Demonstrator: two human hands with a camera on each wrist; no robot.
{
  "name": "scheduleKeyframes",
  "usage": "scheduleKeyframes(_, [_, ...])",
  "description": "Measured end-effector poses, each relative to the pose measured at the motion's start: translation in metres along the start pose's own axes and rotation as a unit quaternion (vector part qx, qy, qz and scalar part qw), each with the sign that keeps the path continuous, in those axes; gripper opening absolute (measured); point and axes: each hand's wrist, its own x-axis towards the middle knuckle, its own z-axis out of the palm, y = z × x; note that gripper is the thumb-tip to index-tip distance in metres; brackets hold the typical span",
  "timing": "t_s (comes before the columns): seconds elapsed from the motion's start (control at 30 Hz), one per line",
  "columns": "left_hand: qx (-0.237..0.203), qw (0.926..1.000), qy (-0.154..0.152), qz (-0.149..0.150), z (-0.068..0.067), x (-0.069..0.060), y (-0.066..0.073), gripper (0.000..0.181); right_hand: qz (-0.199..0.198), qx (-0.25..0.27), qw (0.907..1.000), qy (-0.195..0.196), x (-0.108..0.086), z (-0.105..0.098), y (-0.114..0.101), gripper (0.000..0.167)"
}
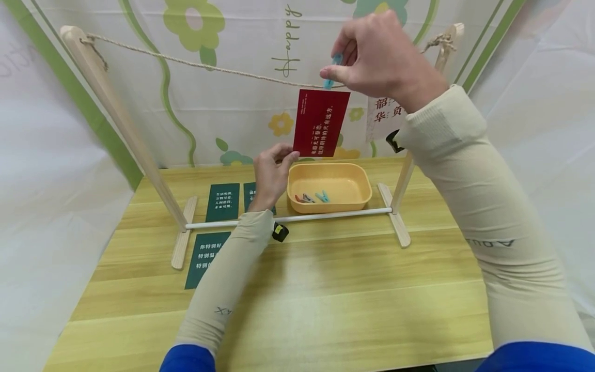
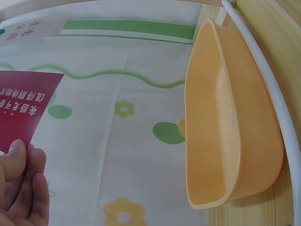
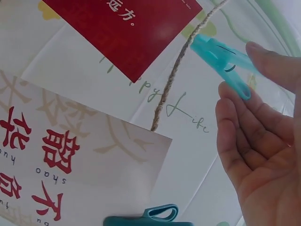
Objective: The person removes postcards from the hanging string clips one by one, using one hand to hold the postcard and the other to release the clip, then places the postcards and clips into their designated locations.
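My left hand (image 1: 271, 175) pinches the lower left corner of a red card (image 1: 321, 124) with white writing. The card is held up just below the twine (image 1: 200, 65). My right hand (image 1: 383, 57) pinches a light blue clothespin (image 3: 221, 61) between thumb and fingers. Its tip is at the twine, above the card's top edge; whether it bites the card, I cannot tell. A white card (image 3: 89, 160) with red characters hangs to the right, partly behind my right arm. Near it, a teal clip (image 3: 148, 220) shows at the bottom of the right wrist view.
Two wooden posts (image 1: 125, 124) carry the twine, joined low down by a white rod (image 1: 325, 214). Behind the rod, a yellow basin (image 1: 364, 199) holds several small clothespins (image 1: 322, 196). Dark green cards (image 1: 222, 202) lie on the wooden table (image 1: 348, 310) at left.
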Motion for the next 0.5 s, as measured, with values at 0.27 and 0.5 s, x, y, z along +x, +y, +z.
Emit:
scheduleKeyframes(0.27, [0.004, 0.9999, 0.002, -0.011, -0.007, -0.003, -0.003, 0.017, -0.002, 0.007, 1.0, 0.003, -0.005, 0.005, 0.001, 0.044])
scheduleKeyframes(0.5, [0.003, 0.9994, -0.004, -0.035, -0.012, -0.007, -0.006, 0.02, -0.014, 0.015, 0.9998, -0.002, -0.009, 0.008, 0.002, 0.042])
